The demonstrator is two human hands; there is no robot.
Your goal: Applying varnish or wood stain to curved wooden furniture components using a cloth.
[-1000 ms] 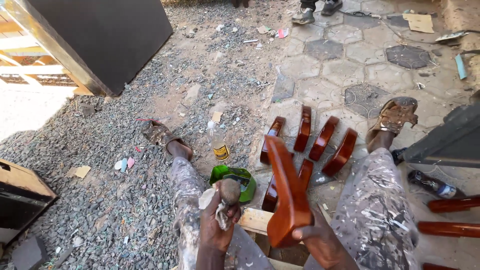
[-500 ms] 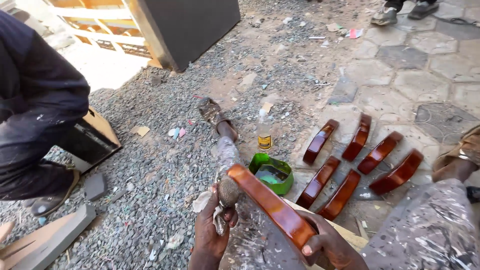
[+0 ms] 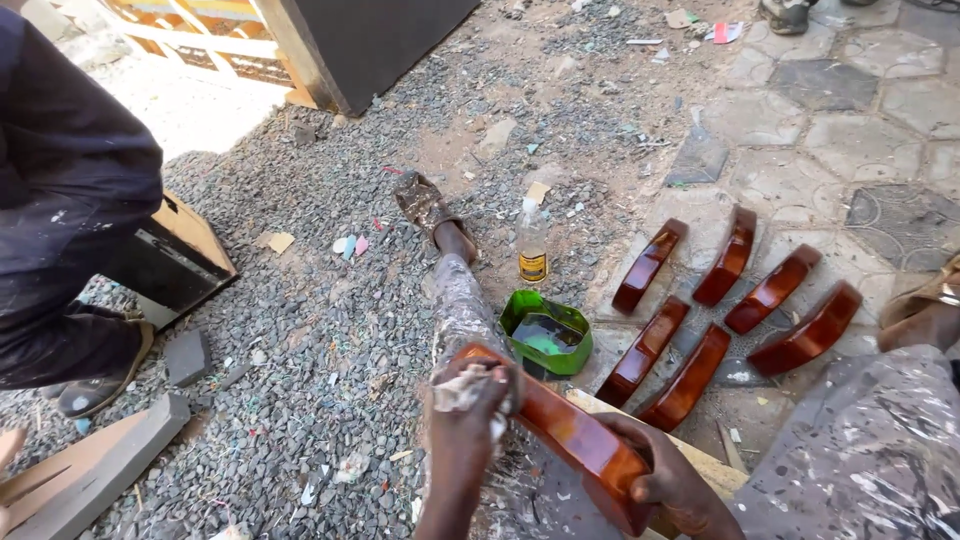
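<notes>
Gravel and paving lie under both hands: left hand [image 3: 470, 405] clutching rag [image 3: 462, 388], right hand [image 3: 665, 478] gripping varnished wood [image 3: 570, 440].

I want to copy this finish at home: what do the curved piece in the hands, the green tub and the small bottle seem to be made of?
The curved piece looks like wood under a glossy reddish-brown varnish; it shines in the light. The green tub appears to be thin plastic, its rim bent out of shape. The small bottle seems clear plastic holding a yellowish liquid, though glass cannot be ruled out.

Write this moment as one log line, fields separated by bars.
left hand: presses rag on glossy wood piece | right hand: grips its lower end | green tub: beside
</notes>
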